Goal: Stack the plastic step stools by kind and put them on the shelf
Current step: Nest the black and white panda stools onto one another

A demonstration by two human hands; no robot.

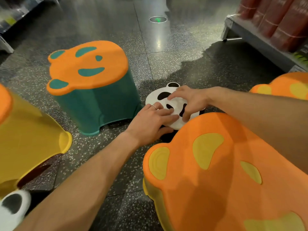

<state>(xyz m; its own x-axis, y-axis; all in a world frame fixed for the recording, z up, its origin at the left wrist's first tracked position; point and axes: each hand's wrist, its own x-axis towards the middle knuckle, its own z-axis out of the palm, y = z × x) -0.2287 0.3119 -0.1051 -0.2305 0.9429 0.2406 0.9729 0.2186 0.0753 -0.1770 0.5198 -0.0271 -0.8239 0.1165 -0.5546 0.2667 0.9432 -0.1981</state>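
Both hands' grip is closing on the panda stool [164,97]: left hand [150,121], right hand [188,100]; lifting level suits stacking.

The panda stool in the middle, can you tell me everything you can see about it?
The panda stool has a white top shaped like a panda face, with black eye patches, a black ear and a dark body underneath. It looks like smooth plastic. It stands upright on the speckled floor, between the green stool and the near orange-and-yellow stool, which hides part of it. The left hand and right hand both rest on its top.
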